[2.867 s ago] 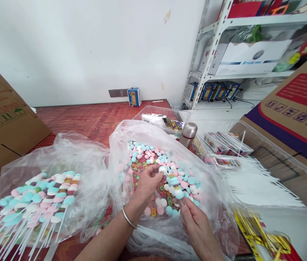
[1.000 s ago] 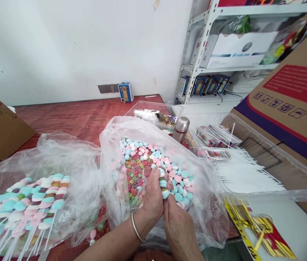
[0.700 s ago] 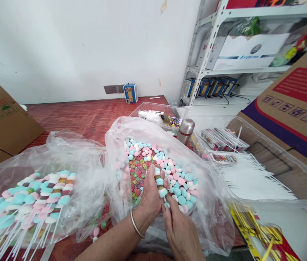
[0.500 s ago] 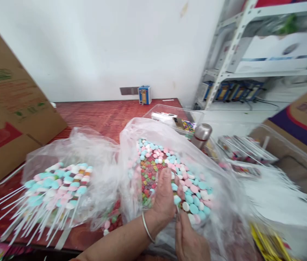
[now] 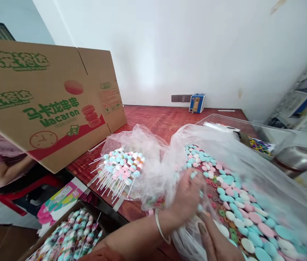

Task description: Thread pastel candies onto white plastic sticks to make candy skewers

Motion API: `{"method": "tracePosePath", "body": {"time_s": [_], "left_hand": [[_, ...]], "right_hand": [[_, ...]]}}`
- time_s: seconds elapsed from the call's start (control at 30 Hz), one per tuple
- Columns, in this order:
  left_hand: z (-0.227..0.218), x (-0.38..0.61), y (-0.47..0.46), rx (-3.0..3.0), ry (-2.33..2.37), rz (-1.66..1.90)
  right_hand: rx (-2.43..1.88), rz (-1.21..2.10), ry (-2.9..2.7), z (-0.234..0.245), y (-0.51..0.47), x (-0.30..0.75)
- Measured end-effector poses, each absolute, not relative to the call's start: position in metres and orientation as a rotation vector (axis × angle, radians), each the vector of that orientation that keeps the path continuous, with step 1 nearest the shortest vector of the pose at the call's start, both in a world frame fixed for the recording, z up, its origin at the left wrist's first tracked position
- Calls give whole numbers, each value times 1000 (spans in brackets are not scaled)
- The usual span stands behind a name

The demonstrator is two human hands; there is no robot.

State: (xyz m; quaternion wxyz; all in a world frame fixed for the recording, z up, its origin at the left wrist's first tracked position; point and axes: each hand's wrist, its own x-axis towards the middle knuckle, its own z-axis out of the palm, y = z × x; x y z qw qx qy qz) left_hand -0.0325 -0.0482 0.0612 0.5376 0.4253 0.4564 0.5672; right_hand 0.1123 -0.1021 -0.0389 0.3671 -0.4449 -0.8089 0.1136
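My left hand [image 5: 187, 195], a bangle on its wrist, is curled round a short stack of pastel candies; a blue candy peeks out above the fingers. My right hand [image 5: 215, 243] comes up from the bottom edge, its fingers pressed together just under the left hand at the foot of that candy skewer [image 5: 194, 175]; motion blurs the stick. Both hands are at the near edge of an open clear bag of loose candies [image 5: 232, 203] in pink, blue and white, with small coloured rings among them.
A second clear bag [image 5: 142, 145] holds finished candy skewers [image 5: 120, 168] on white sticks. A large "Macaron" carton [image 5: 47, 105] stands left on the red wood table [image 5: 156, 119]. A carton of wrapped skewers [image 5: 69, 235] sits below. A clear tub [image 5: 251, 127], steel flask [image 5: 296, 159] and another person's arm [image 5: 3, 170] are nearby.
The view has swung left, away from the shelves and toward the Macaron carton. My hands stayed closed together on the skewer and shifted toward the bag's near left edge.
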Motion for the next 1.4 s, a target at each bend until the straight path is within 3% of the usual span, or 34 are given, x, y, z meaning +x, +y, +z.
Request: {"method": "tracePosePath", "body": {"time_s": [0.1, 0.17, 0.27, 0.4, 0.57, 0.7, 0.73, 0.9, 1.1, 1.4], "left_hand": [[104, -114, -38, 1611, 1707, 1554], [114, -171, -24, 1656, 1846, 1607], [92, -241, -4, 2028, 2284, 1332], [53, -283, -1, 2094, 2403, 847], [68, -256, -25, 2157, 2566, 1149], [86, -190, -50, 2431, 2238, 1400], [85, -170, -55, 2445, 2094, 1599], [45, -84, -72, 2174, 1362, 1223], [-15, -57, -71, 1867, 1264, 935], [-28, -16, -60, 2614, 1002, 550]], "right_hand": [[-1225, 453, -2077, -6, -108, 112], [-1429, 492, -1960, 2, -110, 125], [-1673, 514, -1881, -4, -122, 151], [-1712, 710, -2105, -21, -159, 162], [-1811, 690, -2210, -18, -184, 153], [-1873, 517, -2215, -11, -164, 131], [-1863, 470, -2255, -12, -157, 123], [-1810, 316, -2421, -25, -140, 94], [-1803, 589, -1956, -27, -151, 123], [-1492, 811, -947, -18, -155, 148]]}}
